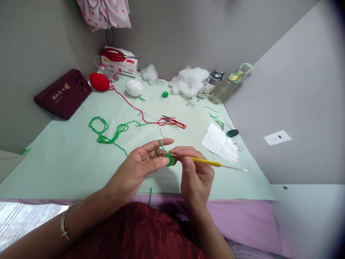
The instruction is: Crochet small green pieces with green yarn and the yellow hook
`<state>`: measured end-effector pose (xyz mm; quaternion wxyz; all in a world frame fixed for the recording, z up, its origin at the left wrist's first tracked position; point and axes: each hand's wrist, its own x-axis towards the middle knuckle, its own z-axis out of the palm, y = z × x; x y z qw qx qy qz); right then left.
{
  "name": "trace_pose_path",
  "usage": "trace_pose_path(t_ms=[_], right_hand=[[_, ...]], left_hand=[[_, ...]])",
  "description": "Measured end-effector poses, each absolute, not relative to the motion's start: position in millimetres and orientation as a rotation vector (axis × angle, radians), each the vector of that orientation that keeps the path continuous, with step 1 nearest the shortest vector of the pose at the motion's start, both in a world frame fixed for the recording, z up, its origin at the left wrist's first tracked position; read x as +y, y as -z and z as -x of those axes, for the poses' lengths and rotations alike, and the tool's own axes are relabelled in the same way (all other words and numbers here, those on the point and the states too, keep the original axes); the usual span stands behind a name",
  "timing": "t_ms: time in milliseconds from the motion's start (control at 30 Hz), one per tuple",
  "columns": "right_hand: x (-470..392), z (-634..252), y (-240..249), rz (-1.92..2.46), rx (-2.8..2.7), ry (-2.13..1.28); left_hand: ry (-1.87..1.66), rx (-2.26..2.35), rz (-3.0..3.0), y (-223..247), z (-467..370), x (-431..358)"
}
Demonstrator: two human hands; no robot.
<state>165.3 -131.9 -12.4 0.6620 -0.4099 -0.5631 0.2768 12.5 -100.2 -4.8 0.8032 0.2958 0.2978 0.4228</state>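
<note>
Between the thumb and fingers of my left hand (142,160) is a small green crocheted piece (169,159). Green yarn (161,144) runs up over the raised index finger of that hand. My right hand (198,176) grips a crochet hook with a yellow handle (206,161). The hook's thin metal tip is at the green piece, close to the left fingertips, and its other metal end points right. Loose green yarn (115,136) lies in loops on the table, left of and beyond my hands.
Behind my hands lie orange-handled scissors (176,123), a red yarn ball (99,82) and a white ball (134,88). A phone (64,94) stands left. Stuffing (188,82), a bottle (228,86) and white paper (219,144) are toward the right.
</note>
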Motion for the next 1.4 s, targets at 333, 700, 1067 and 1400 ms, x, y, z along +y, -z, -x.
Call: trace_pose_path(t_ms=[333, 700, 1067, 1400], right_hand=[[-140, -167, 21, 1.035, -1.493, -0.15], [-134, -166, 16, 0.947, -1.245, -0.708], [-124, -174, 16, 0.859, -0.951, -0.983], [-133, -170, 21, 0.913, -1.14, -0.86]], left_hand=[[-0.815, 0.607, -0.486, 5, -15, -96], [-0.936, 0.661, -0.677, 7, -14, -101], [-0.778, 0.512, -0.549, 3, -9, -96], [-0.957, 0.691, -0.774, 8, -12, -103]])
